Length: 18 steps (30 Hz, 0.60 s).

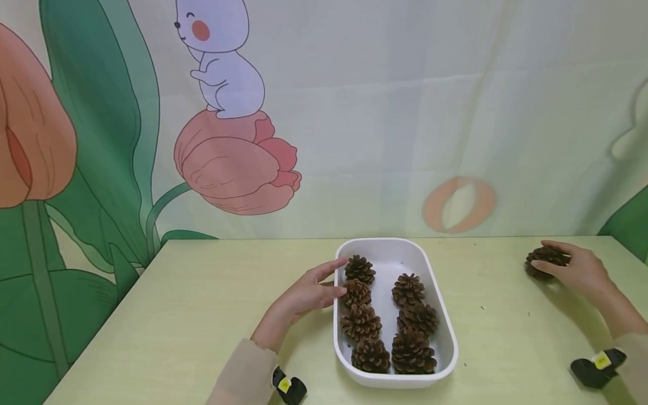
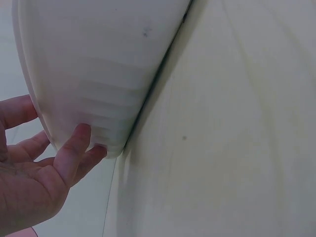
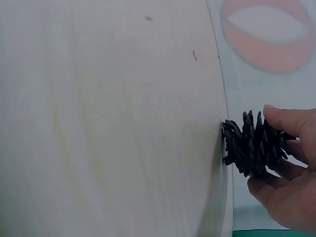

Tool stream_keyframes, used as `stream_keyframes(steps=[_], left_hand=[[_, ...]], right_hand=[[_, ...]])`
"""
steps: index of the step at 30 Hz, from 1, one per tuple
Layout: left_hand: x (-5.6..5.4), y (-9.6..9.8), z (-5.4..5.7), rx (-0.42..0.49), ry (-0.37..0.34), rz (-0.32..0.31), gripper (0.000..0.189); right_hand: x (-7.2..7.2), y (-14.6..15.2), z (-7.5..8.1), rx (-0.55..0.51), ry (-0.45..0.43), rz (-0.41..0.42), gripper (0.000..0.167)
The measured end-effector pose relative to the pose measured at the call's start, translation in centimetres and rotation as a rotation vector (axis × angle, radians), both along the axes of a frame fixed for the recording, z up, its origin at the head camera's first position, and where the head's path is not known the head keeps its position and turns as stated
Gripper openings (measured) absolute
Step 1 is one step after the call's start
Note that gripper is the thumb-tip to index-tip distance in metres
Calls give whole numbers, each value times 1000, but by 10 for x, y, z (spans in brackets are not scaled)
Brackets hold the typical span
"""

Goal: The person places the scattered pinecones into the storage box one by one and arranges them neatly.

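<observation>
A white plastic tray [image 1: 390,383] stands on the table with several brown pine cones in it, set in two rows; one cone [image 1: 371,355] is at its near left. My left hand [image 1: 306,292] grips the tray's left wall, some fingertips over the rim, others against the outer side [image 2: 98,54] in the left wrist view. Out to the right, my right hand [image 1: 582,270] holds another pine cone [image 1: 544,263] between thumb and fingers. That cone [image 3: 254,143] is at or just above the tabletop; I cannot tell whether it touches.
The pale yellow table [image 1: 202,315] ends at the back against a printed cloth [image 1: 354,140] with flowers and a white animal. Small dark crumbs [image 1: 482,307] lie between the tray and the right hand. Each forearm wears a black wrist device [image 1: 289,386].
</observation>
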<state>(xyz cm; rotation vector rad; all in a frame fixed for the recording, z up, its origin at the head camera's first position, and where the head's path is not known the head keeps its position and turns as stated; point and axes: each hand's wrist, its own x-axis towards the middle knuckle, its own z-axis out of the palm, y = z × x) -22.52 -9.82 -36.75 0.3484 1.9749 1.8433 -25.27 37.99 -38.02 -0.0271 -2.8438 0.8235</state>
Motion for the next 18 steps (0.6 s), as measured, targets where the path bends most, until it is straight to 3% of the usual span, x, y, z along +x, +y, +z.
stream_keyframes(steps=[3, 18], left_hand=[[1, 0, 0, -12, 0, 4, 59], [0, 1, 0, -5, 0, 3, 59]], right_hand=[[2, -3, 1, -5, 8, 19, 68], [9, -59, 35, -91, 17, 140, 67]])
